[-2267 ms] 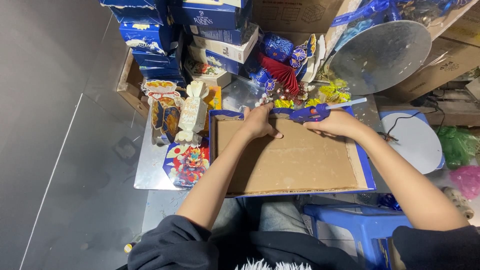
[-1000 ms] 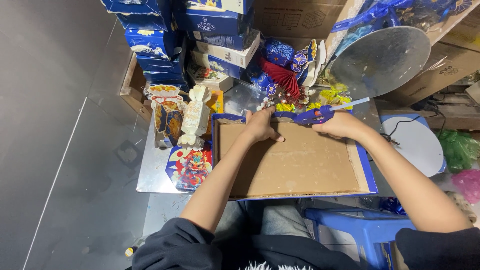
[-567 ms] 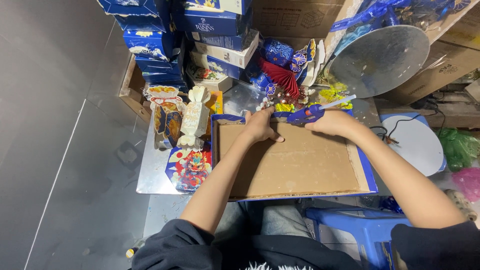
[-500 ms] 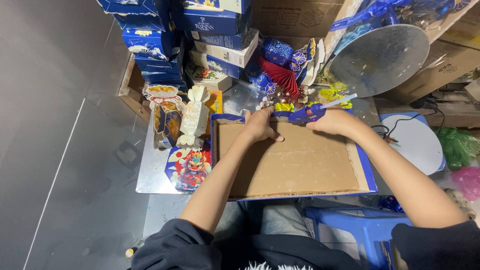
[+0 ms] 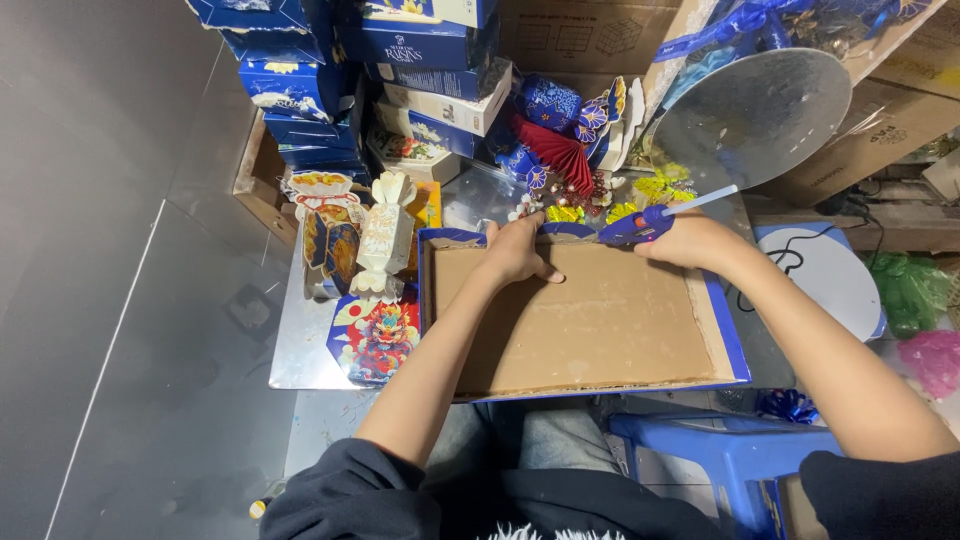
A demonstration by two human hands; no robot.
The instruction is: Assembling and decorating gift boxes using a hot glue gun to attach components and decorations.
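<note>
Head view, left hand [image 5: 518,255] flat on cardboard tray [image 5: 590,320], grip open; right hand [image 5: 690,240] clasping blue glue gun [image 5: 640,225]

I see a blue glue gun [image 5: 640,226] gripped in my right hand [image 5: 690,240], nozzle over the far edge of the flat blue-rimmed cardboard tray [image 5: 600,320] under my left hand [image 5: 515,255].

Dark blue rectangular gift boxes [image 5: 300,80] with gold and white decoration are stacked beyond the metal sheet's [image 5: 300,350] far left corner, a white-sided one [image 5: 445,105] among them. Brown cardboard cartons [image 5: 590,40] stand behind its far edge. A cream candy-shaped box [image 5: 385,235] stands upright near its left edge.
</note>
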